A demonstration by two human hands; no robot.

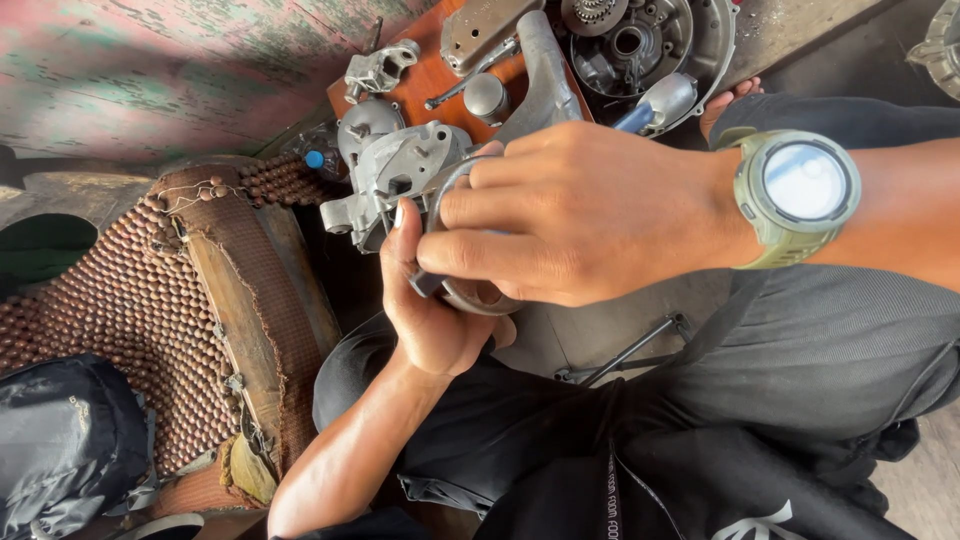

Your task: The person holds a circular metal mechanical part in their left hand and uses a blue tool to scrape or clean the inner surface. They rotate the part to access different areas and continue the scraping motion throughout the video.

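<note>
My left hand (430,310) comes up from the lower left and cups a round grey metal ring-shaped part (472,296) from below, thumb raised along its left edge. My right hand (570,215), with a green wristwatch (800,190) on its wrist, reaches in from the right. Its fingers curl over the top of the same part, so most of the part is hidden. Both hands are above my lap in black trousers (800,350). A cast aluminium engine piece (390,170) lies just behind the hands.
A brown board (425,80) at the top holds several loose metal parts and an open engine casing with gears (640,40). A wooden-bead seat cover (120,300) and a black bag (60,440) are at the left. A thin black rod (630,350) rests on my lap.
</note>
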